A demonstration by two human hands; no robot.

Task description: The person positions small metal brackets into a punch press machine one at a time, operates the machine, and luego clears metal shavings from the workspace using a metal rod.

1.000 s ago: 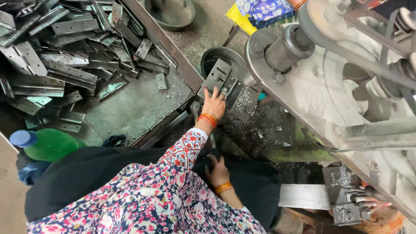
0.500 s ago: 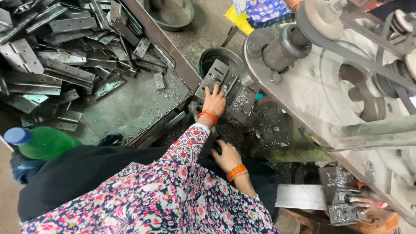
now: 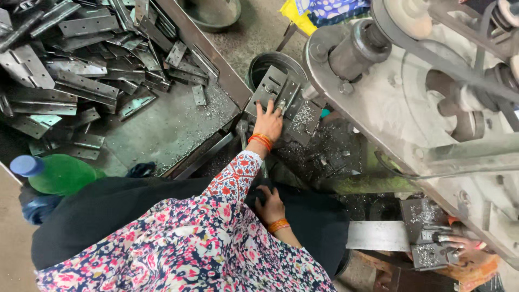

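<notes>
Flat steel plate (image 3: 278,97), left hand (image 3: 268,123) pressing

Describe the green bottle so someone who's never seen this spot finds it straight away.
Start at the heap of grey metal hinge plates on the tray at upper left. Just below it, at the left edge, lies the green bottle on its side: the only green thing, with a blue cap.

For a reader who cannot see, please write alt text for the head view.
The left hand presses on metal plates beside a belt-driven machine; the right hand rests on the lap. Metal hinges lie heaped on a tray.
</notes>
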